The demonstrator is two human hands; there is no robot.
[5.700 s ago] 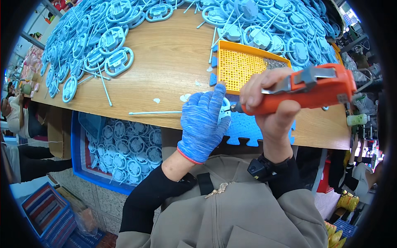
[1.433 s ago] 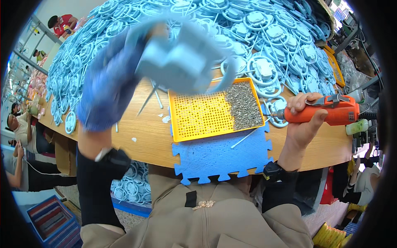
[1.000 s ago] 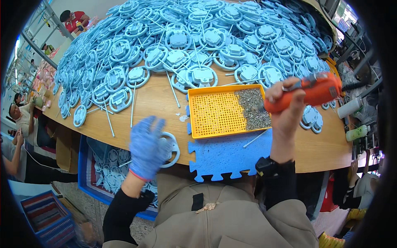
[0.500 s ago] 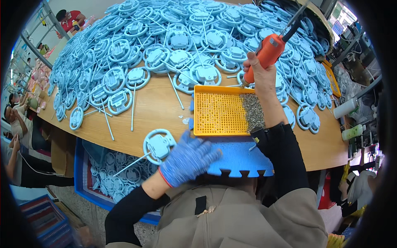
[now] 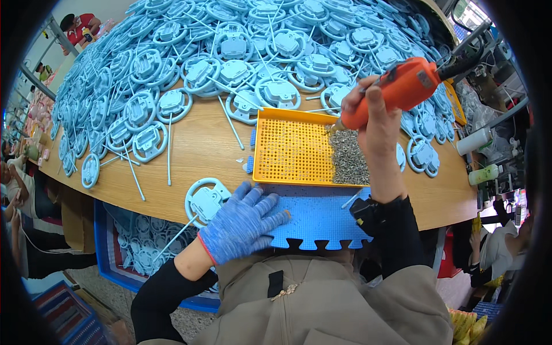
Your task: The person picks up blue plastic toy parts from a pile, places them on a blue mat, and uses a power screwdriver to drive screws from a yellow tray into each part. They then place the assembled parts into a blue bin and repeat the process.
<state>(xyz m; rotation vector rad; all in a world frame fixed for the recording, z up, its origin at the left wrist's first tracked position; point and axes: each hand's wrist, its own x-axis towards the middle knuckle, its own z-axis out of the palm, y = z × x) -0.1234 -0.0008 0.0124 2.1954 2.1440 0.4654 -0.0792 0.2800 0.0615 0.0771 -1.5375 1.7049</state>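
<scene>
My right hand (image 5: 376,123) grips an orange electric screwdriver (image 5: 408,86), tilted with its tip low over the heap of small metal screws (image 5: 349,155). Those screws fill the right end of a yellow perforated tray (image 5: 293,146). Whether a screw sits on the tip is too small to tell. My left hand (image 5: 238,224), in a blue knitted glove, lies flat with fingers spread across the left part of a blue foam mat (image 5: 316,221). Beside its fingers, partly covered by the glove, is a light-blue plastic ring-shaped part (image 5: 206,201) with a thin stick.
A large pile of similar light-blue parts (image 5: 236,46) covers the back of the wooden table (image 5: 201,138). Below the table's front edge, a blue crate (image 5: 106,247) holds more of them. Bottles (image 5: 484,174) stand at the right. Other people sit at far left and right.
My right hand has tilted the screwdriver over, and its tip now points into the screws in the tray. My left hand's fingers have spread wider on the mat. The whole view has shifted slightly.
</scene>
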